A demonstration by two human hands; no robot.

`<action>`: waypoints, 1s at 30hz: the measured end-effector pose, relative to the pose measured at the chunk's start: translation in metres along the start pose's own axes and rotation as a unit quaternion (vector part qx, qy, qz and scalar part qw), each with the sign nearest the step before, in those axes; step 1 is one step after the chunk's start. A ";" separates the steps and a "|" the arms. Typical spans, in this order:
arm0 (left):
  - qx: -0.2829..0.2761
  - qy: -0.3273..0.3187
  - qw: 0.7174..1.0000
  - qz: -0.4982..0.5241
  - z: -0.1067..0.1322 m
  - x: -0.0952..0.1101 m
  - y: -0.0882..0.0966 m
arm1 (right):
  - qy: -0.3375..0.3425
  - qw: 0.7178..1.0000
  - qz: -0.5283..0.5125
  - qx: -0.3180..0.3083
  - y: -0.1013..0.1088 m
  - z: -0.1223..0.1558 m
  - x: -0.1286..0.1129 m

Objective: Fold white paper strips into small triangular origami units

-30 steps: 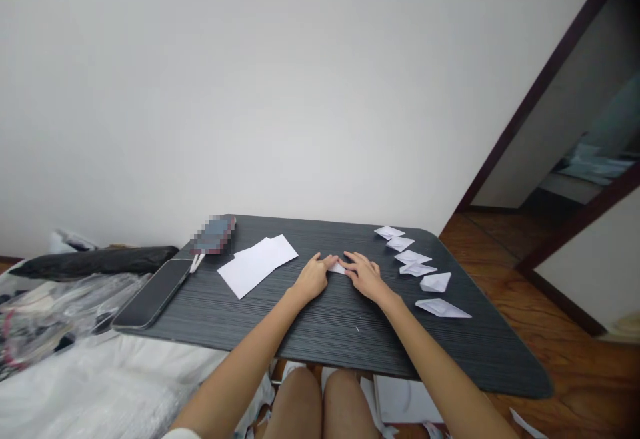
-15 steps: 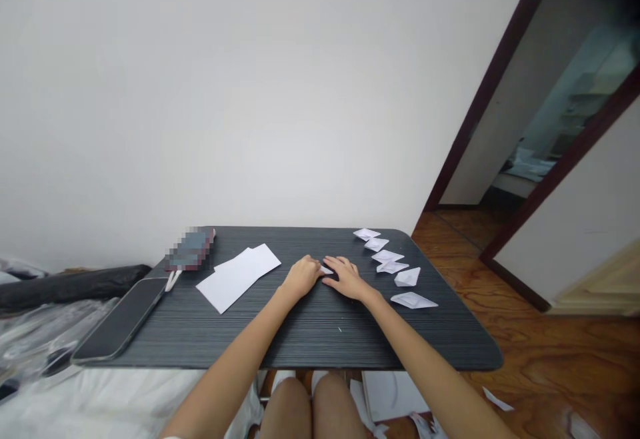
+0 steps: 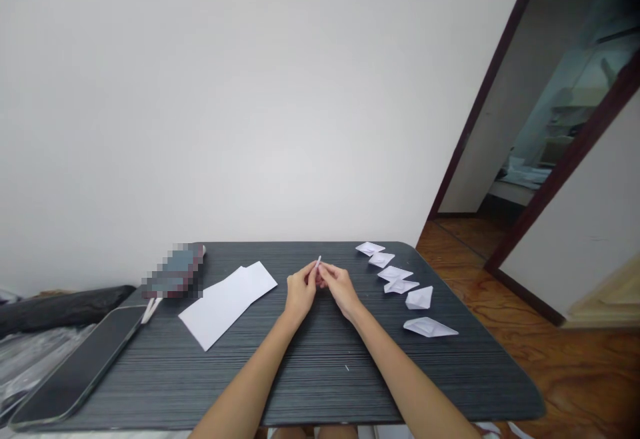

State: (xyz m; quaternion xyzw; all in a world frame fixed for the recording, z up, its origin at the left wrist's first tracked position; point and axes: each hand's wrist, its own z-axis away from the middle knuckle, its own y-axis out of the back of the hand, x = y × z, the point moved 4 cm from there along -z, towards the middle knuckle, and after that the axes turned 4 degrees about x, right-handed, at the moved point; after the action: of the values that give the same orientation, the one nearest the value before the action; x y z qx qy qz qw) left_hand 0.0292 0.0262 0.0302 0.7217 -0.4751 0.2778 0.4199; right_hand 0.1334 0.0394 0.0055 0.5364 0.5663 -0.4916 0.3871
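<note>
My left hand point(image 3: 300, 291) and my right hand point(image 3: 339, 287) meet above the middle of the dark table point(image 3: 310, 372). Both pinch a small folded white paper piece point(image 3: 319, 264), lifted off the table and standing on edge between the fingertips. To the left of my hands lie two overlapping white paper sheets point(image 3: 227, 302). To the right runs a row of several folded white paper boats point(image 3: 400, 286), the nearest one point(image 3: 430, 326) close to the table's right edge.
A dark phone point(image 3: 75, 372) lies at the table's left front corner. A small blurred-out device point(image 3: 173, 279) with a white cable sits behind it. A black bag point(image 3: 60, 309) lies left of the table. A doorway point(image 3: 550, 132) opens at the right over wooden floor.
The small paper piece, pressed flat on the table under both hands before, is now lifted and held upright between the fingertips. The camera view has shifted slightly.
</note>
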 end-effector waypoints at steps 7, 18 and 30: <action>-0.051 0.026 0.994 0.093 0.002 0.003 -0.007 | 0.092 0.983 0.151 0.043 0.011 0.001 -0.009; -0.064 -0.001 0.996 0.057 -0.003 -0.008 -0.002 | 0.181 0.951 0.248 0.033 0.003 0.013 -0.027; -0.119 -0.044 0.989 0.071 0.000 0.000 -0.004 | 0.171 0.959 0.225 0.008 0.005 0.011 -0.028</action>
State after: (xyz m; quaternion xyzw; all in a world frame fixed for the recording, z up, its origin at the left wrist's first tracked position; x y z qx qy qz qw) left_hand 0.0329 0.0274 0.0287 0.6427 -0.5725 0.2164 0.4609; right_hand 0.1413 0.0220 0.0289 0.7290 0.4852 -0.2968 0.3808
